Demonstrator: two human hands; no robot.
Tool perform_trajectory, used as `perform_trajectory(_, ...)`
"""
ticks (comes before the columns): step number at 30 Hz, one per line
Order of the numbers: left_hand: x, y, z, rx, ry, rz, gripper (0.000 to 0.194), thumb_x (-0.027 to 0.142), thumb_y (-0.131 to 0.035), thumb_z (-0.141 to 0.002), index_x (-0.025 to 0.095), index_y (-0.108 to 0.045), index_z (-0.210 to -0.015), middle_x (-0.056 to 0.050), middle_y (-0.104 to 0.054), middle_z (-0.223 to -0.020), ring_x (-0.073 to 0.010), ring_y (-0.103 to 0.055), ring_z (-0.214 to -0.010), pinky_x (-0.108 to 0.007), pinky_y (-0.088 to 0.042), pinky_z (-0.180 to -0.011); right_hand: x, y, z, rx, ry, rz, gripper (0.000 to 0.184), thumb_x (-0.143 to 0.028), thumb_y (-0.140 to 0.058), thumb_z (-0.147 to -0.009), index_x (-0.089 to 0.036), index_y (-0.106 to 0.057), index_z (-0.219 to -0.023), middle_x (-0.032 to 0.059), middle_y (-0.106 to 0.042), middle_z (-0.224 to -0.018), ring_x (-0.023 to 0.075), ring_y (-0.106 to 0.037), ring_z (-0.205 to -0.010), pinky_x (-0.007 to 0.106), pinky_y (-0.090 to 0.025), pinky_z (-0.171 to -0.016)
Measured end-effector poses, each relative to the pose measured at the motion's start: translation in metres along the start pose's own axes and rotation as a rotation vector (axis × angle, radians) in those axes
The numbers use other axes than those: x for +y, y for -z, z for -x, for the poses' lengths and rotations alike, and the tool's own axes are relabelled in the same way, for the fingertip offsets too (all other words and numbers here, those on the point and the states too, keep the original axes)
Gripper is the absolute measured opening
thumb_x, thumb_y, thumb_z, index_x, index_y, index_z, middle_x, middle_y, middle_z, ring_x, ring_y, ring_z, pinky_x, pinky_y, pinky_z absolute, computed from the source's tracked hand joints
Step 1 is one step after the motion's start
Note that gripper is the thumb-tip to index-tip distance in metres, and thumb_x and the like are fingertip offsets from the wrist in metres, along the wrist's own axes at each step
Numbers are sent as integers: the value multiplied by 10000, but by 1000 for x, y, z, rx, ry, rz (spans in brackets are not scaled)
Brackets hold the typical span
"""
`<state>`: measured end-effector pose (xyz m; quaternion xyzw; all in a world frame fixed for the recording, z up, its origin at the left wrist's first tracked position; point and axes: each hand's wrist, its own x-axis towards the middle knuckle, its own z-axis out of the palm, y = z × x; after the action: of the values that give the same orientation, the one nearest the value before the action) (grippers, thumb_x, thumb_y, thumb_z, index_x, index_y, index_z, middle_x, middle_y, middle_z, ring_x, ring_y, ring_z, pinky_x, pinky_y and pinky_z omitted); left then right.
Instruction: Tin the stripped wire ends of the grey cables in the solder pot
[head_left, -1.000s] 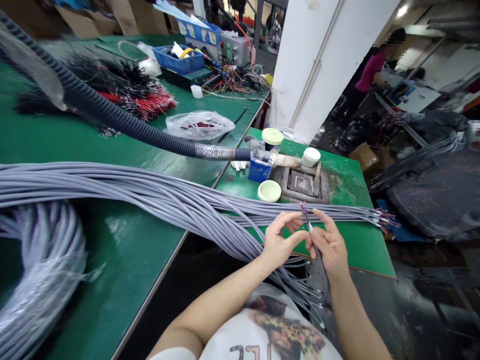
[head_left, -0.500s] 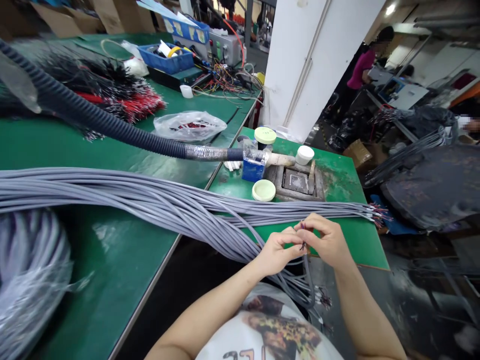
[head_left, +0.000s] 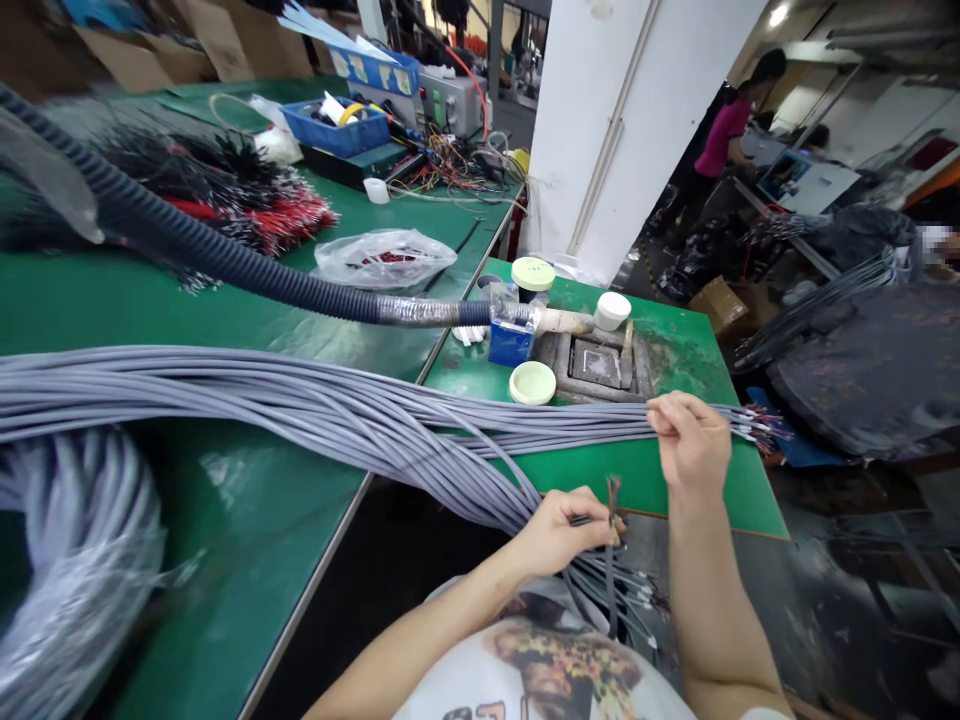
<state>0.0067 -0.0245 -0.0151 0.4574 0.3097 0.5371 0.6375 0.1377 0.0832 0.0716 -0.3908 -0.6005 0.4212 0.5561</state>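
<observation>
A long bundle of grey cables (head_left: 315, 405) lies across the green benches, its stripped coloured wire ends (head_left: 761, 428) at the right. My left hand (head_left: 559, 530) is closed on one grey cable (head_left: 609, 560), whose coloured wires stick up from my fingers near my lap. My right hand (head_left: 690, 440) is closed on the grey cables of the bundle on the small green table (head_left: 675, 480), just left of their stripped ends. More cable ends hang below the table edge by my body.
A dark metal pot (head_left: 596, 365) with round lids (head_left: 532, 382), a blue box (head_left: 511, 340) and a corrugated hose (head_left: 225, 265) sit behind the bundle. A cable coil (head_left: 75, 560) lies at the left. A plastic bag (head_left: 386, 257), wire piles and a person stand further off.
My right hand left the single cable and moved up and right onto the bundle on the table. My left hand dropped lower toward my lap, still holding that cable.
</observation>
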Motion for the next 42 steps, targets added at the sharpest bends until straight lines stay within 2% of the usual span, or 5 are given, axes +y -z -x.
perform_trajectory(6, 5, 12, -4, 119, -32, -30, 229, 374, -730, -743, 145, -735, -739, -45, -617, -752, -146, -549, -740, -287, -427, -740, -19, 10, 24, -539, -14, 516, 143, -256, -650, -805, -191, -698, -688, 13, -638, -667, 135, -550, -633, 278, -407, -617)
perform_trajectory(15, 5, 3, -2, 101, 4, 28, 212, 337, -743, -725, 135, -694, -683, -28, -610, -716, -133, -535, -705, -278, -418, -723, -7, -19, 31, -583, 77, 497, 231, -131, -576, -781, -178, -627, -561, -17, -529, -550, 111, -475, -559, 271, -363, -589)
perform_trajectory(21, 2, 8, 6, 121, 49, -17, 225, 355, -756, -711, 138, -705, -683, -39, -615, -707, -137, -542, -694, -281, -415, -711, 7, -5, 13, -198, -86, 209, 199, -180, -573, -799, -189, -671, -626, -27, -539, -558, 107, -457, -535, 251, -343, -532)
perform_trajectory(27, -2, 14, 6, 200, 14, 0, 205, 337, -757, -709, 143, -699, -677, -22, -596, -698, -135, -528, -705, -287, -413, -735, -12, -1, 27, -674, -26, 515, 179, -242, -666, -789, -179, -668, -621, -9, -575, -600, 118, -510, -602, 261, -369, -600)
perform_trajectory(42, 0, 19, 7, 297, 139, 401, 212, 309, -819, -636, 127, -713, -654, -24, -667, -633, -92, -560, -580, -228, -419, -635, 8, -6, 36, -602, 108, 274, 127, -201, -621, -857, -219, -739, -815, 7, -671, -689, 120, -557, -631, 263, -435, -617)
